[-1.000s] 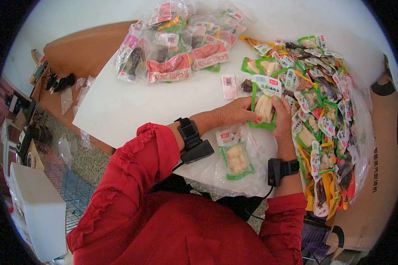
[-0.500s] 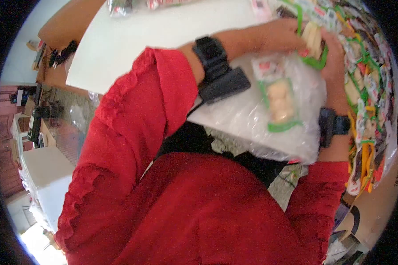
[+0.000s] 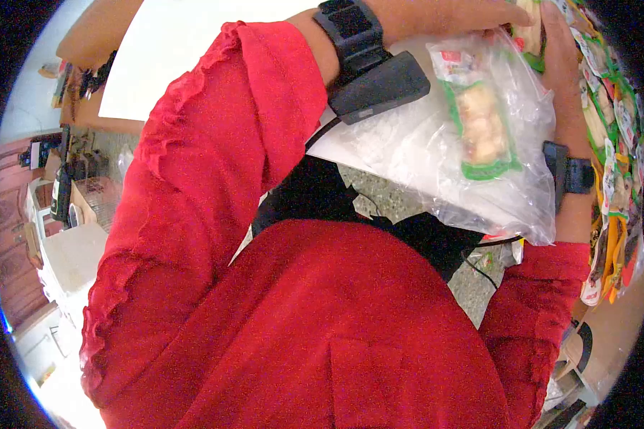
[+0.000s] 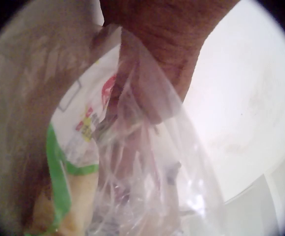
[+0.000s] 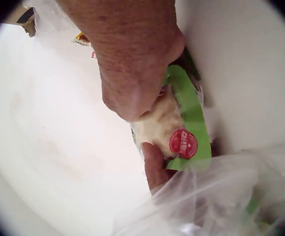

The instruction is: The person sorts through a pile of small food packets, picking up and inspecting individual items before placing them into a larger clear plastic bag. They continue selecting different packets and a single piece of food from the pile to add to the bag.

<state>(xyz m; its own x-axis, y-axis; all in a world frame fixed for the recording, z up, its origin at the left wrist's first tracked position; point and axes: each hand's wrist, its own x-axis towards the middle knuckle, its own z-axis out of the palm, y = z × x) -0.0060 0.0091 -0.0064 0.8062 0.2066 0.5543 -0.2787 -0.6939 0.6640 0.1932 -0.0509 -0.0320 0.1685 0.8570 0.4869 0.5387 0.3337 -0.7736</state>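
At the top right of the head view, both hands hold a green-edged food packet with pale contents. My left hand grips its left side, and my right hand its right side. The right wrist view shows the packet with a round red sticker, the right hand above it and a left fingertip on its lower edge. Below the hands lies a clear plastic bag with another green-edged packet in it. In the left wrist view the bag partly hides the left hand.
A heap of food packets runs along the right side of the white table. Part of a cardboard box shows at the lower right. At the left stands a white box-like unit.
The head view has tilted down and swung, so the hands sit higher and further right in it, and the bags at the back have left view. Both hands still hold the packet.
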